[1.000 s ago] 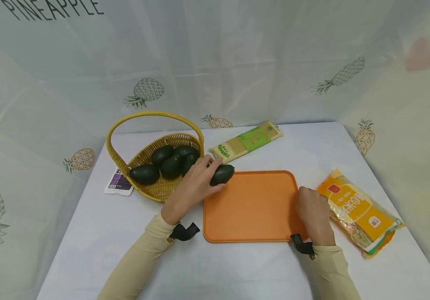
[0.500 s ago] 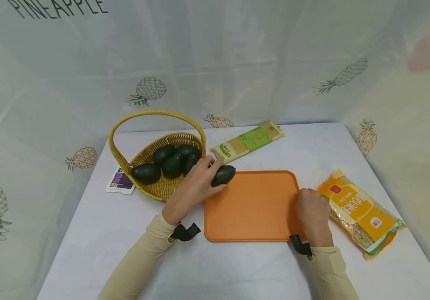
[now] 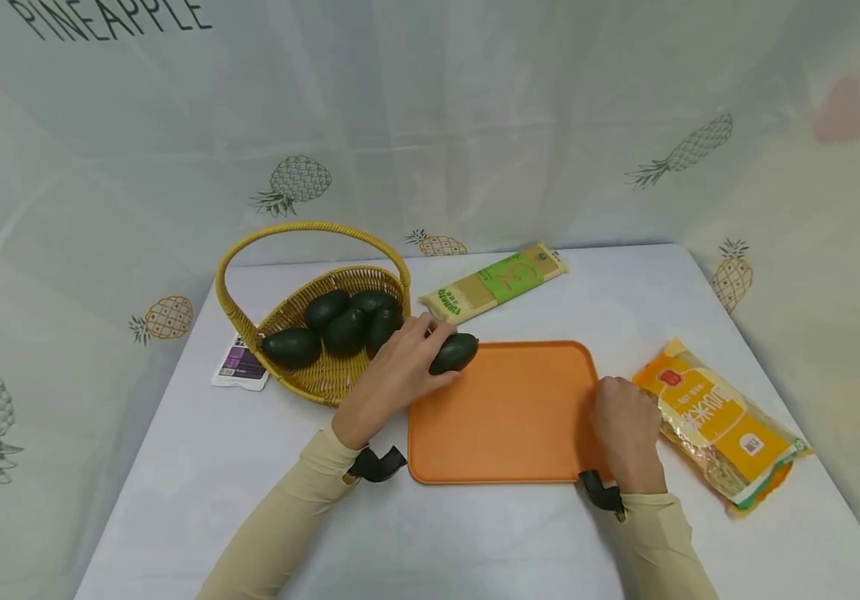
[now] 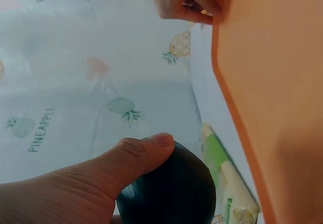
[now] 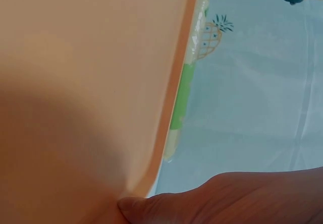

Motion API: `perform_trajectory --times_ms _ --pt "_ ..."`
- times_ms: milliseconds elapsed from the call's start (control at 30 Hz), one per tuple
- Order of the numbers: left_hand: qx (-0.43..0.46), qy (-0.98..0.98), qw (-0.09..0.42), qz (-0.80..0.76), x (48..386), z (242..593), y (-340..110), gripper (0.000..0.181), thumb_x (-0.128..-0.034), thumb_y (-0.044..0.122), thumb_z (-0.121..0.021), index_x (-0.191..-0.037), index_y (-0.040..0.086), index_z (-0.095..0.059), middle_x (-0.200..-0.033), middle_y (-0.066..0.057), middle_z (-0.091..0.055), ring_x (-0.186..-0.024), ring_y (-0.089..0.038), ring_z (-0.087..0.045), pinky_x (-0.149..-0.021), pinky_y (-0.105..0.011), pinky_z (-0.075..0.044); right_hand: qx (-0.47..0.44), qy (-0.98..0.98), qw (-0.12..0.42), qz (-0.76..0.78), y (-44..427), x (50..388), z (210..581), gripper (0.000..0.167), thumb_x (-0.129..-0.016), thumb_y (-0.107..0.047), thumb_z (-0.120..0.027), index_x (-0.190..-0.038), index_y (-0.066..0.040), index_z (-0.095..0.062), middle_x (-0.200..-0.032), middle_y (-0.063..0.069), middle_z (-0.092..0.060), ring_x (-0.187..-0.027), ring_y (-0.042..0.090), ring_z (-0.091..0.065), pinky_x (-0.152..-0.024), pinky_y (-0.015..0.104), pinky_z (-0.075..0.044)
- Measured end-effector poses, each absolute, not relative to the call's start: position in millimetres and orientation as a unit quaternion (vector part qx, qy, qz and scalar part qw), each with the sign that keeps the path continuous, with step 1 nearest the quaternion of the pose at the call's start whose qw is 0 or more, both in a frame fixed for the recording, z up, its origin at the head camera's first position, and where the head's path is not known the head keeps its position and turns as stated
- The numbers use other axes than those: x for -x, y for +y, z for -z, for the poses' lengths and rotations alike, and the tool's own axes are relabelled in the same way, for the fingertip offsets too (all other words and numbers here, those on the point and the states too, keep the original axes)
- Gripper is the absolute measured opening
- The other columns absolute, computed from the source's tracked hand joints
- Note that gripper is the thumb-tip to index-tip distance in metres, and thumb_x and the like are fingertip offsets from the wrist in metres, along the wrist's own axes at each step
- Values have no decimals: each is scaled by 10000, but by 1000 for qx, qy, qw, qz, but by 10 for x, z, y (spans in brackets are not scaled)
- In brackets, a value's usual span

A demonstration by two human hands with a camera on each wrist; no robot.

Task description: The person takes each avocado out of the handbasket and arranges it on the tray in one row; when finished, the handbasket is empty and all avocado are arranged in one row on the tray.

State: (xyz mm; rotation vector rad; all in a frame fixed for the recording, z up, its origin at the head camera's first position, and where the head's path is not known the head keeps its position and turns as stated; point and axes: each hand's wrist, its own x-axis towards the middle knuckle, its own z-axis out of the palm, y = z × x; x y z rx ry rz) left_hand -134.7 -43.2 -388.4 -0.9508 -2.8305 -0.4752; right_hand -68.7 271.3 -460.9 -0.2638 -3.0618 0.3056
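Note:
My left hand [image 3: 400, 362] grips a dark green avocado [image 3: 454, 353] above the upper left corner of an orange tray [image 3: 505, 417]. In the left wrist view, the thumb lies along the side of that avocado [image 4: 171, 188]. My right hand [image 3: 628, 429] holds the tray's right edge, and its thumb [image 5: 146, 208] presses the rim in the right wrist view. Left of the tray stands a yellow woven basket [image 3: 332, 387] with a tall handle. Several more avocados [image 3: 291, 347] lie inside it, one partly hidden by the left hand.
Behind the tray lies a green and beige packet [image 3: 505, 279]. A yellow noodle packet [image 3: 718, 425] rests to the right of the right hand. A purple and white packet [image 3: 241, 365] sticks out from under the basket. Pineapple-print sheeting [image 3: 475, 125] rises behind the table.
The left hand has shifted slightly to the right with the avocado, farther over the tray's corner. My right hand stays at the tray's edge.

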Motion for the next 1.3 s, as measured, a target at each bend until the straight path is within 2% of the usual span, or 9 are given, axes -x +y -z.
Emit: perform_trajectory --times_ms 367,567,733,800,967,1033,1100,1200,1300 --pt "329 -930 61 152 1398 4027 -399 589 -886 336 -902 -1351 59 -669 -1248 -159 -617 -1053 -289 -612 -919 -428 -598 75 -990 54 -104 2716 662 4618 140 -924 79 -580 -867 154 -683 -765 313 -665 -616 493 -653 -480 587 -530" --pt "340 -926 49 159 1395 4088 -399 563 -893 333 -896 -1332 78 -655 -1233 -136 -608 -1052 -268 -610 -939 -415 -602 75 -991 39 -102 2736 672 4620 122 -925 79 -593 -880 157 -676 -764 317 -660 -596 451 -628 -496 574 -540" --pt "349 -923 84 138 1402 4138 -388 556 -884 337 -904 -1311 73 -664 -1190 -133 -628 -1025 -269 -604 -884 -395 -595 72 -991 44 -108 2740 671 4612 138 -927 78 -575 -869 139 -685 -769 308 -667 -606 466 -631 -504 588 -536" --pt "352 -922 103 127 1408 4156 -380 550 -876 340 -912 -1294 77 -671 -1165 -131 -634 -1026 -281 -605 -874 -420 -570 72 -990 49 -111 2739 672 4610 142 -924 81 -571 -858 133 -684 -762 303 -665 -601 464 -628 -496 584 -529" --pt "353 -919 140 108 1414 4218 -366 543 -852 354 -929 -1261 93 -687 -1147 -121 -650 -1082 -302 -633 -1053 -638 -464 75 -990 52 -111 2734 671 4608 150 -921 83 -563 -844 140 -679 -758 314 -664 -601 475 -628 -492 587 -527" --pt "351 -918 152 105 1413 4242 -367 538 -844 357 -935 -1249 99 -691 -1144 -115 -654 -1084 -294 -641 -1090 -676 -410 77 -989 54 -114 2731 671 4609 162 -925 82 -553 -846 141 -681 -766 323 -667 -613 494 -635 -498 604 -531" --pt "351 -917 159 103 1413 4261 -370 538 -837 359 -940 -1240 99 -696 -1132 -112 -655 -1061 -285 -639 -1061 -632 -403 77 -989 55 -115 2729 669 4610 169 -927 82 -546 -849 143 -683 -772 327 -670 -620 507 -640 -502 616 -533" --pt "352 -916 164 99 1416 4280 -378 530 -831 362 -944 -1221 102 -695 -1095 -101 -644 -1009 -269 -616 -938 -543 -384 78 -989 53 -113 2722 671 4610 168 -931 83 -546 -854 144 -682 -765 320 -667 -606 489 -631 -498 601 -533" --pt "353 -917 164 92 1421 4294 -384 532 -832 373 -942 -1215 101 -694 -1074 -100 -636 -977 -264 -599 -891 -511 -360 77 -990 48 -109 2718 673 4609 158 -933 84 -556 -863 146 -684 -756 309 -662 -591 463 -619 -490 581 -532"
